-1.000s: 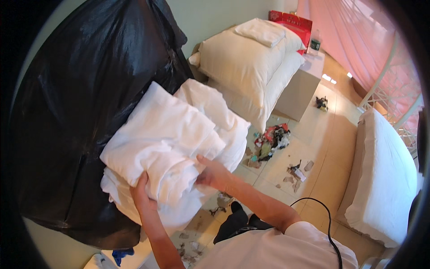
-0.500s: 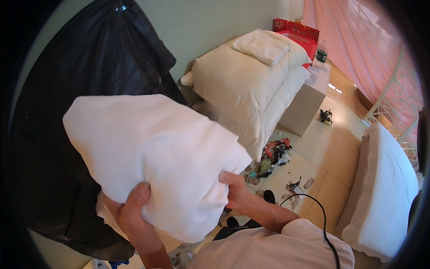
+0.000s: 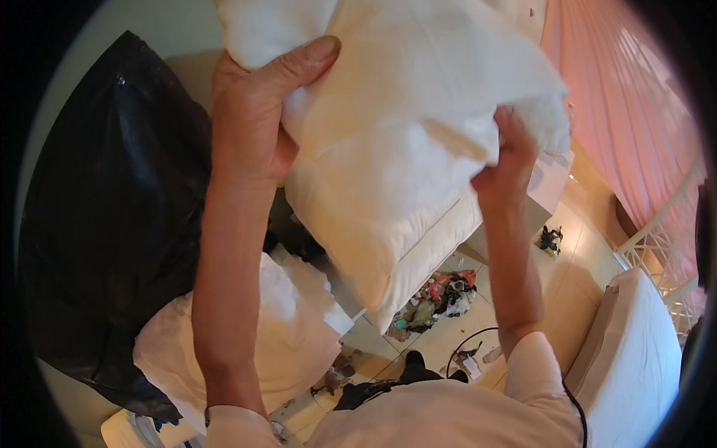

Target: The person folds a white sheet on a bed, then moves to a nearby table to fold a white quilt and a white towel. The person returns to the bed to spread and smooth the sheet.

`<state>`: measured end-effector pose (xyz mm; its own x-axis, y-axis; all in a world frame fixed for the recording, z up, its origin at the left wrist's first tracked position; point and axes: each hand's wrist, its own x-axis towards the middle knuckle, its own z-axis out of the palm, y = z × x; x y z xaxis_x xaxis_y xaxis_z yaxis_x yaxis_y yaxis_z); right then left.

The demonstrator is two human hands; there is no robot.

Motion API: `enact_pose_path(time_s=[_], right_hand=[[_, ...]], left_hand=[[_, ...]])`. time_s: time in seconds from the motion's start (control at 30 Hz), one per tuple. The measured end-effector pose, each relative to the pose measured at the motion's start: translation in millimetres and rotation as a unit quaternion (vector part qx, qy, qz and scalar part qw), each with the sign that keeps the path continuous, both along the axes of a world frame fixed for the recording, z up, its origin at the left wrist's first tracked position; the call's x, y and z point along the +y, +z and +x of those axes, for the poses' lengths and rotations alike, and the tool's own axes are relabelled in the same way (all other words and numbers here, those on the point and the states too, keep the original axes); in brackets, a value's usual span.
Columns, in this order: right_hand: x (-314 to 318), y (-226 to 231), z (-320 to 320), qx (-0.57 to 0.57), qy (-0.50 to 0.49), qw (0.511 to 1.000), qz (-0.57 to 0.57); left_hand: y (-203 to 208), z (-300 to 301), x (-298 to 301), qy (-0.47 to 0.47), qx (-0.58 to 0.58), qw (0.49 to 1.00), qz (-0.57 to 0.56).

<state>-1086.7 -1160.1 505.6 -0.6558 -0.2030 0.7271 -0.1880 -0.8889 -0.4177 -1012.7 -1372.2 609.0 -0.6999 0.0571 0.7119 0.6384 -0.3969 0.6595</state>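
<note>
Both hands are raised at the top of the view with a white pillow (image 3: 418,67) between them. The thumb of my left hand (image 3: 254,104) lies over its left part, with the fingers hidden beneath. My right hand (image 3: 510,157) grips its right edge, where the fabric bunches and looks slightly blurred. Just below it lies a stack of plump white pillows (image 3: 358,216); whether the held one touches the stack I cannot tell. Under my left forearm rests a crumpled pile of white fabric (image 3: 291,321), with a small pale tag at its right side.
A large black covering (image 3: 119,201) bulges at the left by the wall. Multicoloured scraps (image 3: 441,299) litter the tiled floor, and a dark scrap clump (image 3: 550,240) lies farther right. At the right stand a white cushion (image 3: 631,351) and a pink curtain (image 3: 612,89). A black cable (image 3: 463,347) crosses low.
My hands and the white pillow have moved up and to the right, from beside the black covering to the pillow stack. The white fabric pile at lower left has come into sight.
</note>
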Motion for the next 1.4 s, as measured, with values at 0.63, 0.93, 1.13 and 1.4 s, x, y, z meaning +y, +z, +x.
enact_pose_path(time_s=[0.63, 0.93, 1.13, 1.4], right_hand=[[-21.5, -134.2, -95.0, -0.292, -0.158, 0.923, 0.194], [-31.0, -135.7, 27.9, -0.159, -0.449, 0.849, 0.227], [-136.1, -177.3, 128.0, 0.046, -0.128, 0.857, 0.497], [-228.4, -174.0, 141.7, -0.14, 0.029, 0.844, 0.516]], left_hand=[[-189.8, -81.3, -7.4, 0.416, -0.366, 0.832, 0.01], [-210.6, 85.7, -58.0, 0.541, -0.205, 0.814, -0.053], [-247.4, 232.6, -140.9, 0.748, -0.213, 0.625, -0.072], [-320.9, 373.1, -143.5, 0.762, -0.36, 0.535, 0.05]])
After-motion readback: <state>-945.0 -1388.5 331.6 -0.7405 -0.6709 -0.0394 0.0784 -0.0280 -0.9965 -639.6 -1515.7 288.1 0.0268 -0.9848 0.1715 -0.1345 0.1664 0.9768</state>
